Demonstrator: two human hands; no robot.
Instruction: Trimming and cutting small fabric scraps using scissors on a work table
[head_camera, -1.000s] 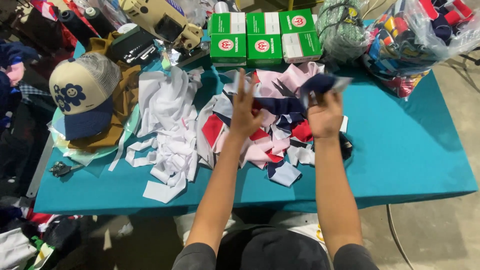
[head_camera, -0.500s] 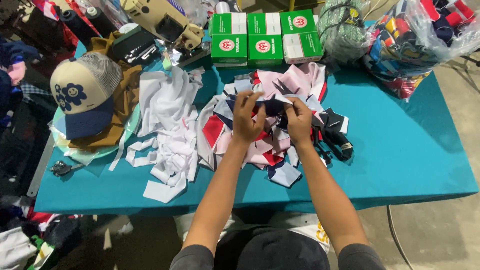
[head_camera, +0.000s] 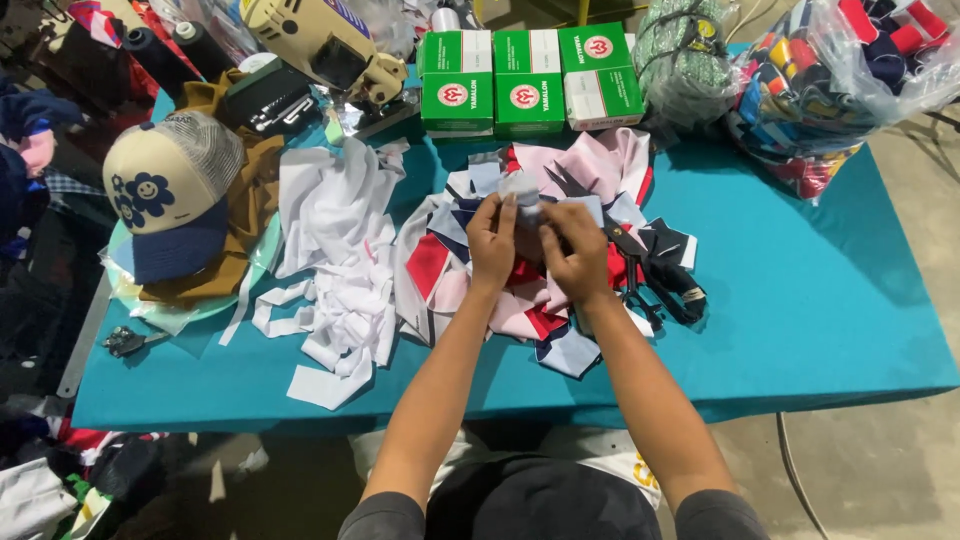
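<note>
My left hand (head_camera: 492, 243) and right hand (head_camera: 573, 250) pinch a small pale fabric piece (head_camera: 524, 190) together above the mixed scrap pile (head_camera: 520, 300) at mid-table; it looks partly folded, and most scraps lie unsorted beneath

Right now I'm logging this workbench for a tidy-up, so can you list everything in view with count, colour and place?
table: one, teal top, centre
pale fabric piece: one, whitish, held between both hands
mixed fabric scraps: a pile, pink, navy, red and white, under the hands
white fabric strips: a pile, white, left of the hands
scissors: one pair, black, right of the hands
cap: one, cream and navy, left side on brown cloth
boxes: three, green and white, back edge
sewing machine: one, cream, back left
plastic bag of fabric: one, clear, multicoloured contents, back right
left hand: pinching the pale piece
right hand: pinching the same piece
</note>
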